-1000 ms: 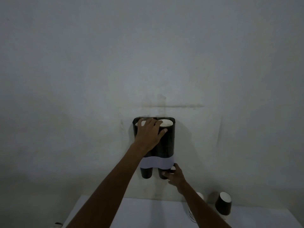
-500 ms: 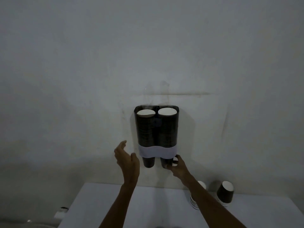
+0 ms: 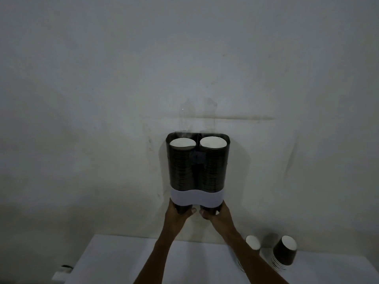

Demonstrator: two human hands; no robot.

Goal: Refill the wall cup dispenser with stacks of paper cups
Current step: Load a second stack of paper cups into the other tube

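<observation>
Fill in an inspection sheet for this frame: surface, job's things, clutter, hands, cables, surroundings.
Surface: white table below the dispenser.
Job's things: wall cup dispenser, both tubes filled with black paper cups to the top; two spare cup stacks on the table at right, one partly hidden by the right forearm.
Clutter: small object at the table's left edge, too dark to identify.
Hands: left hand grips the left bottom cup; right hand grips the right bottom cup.
Cables: nothing seen.
Surroundings: bare, stained wall; dim light.
</observation>
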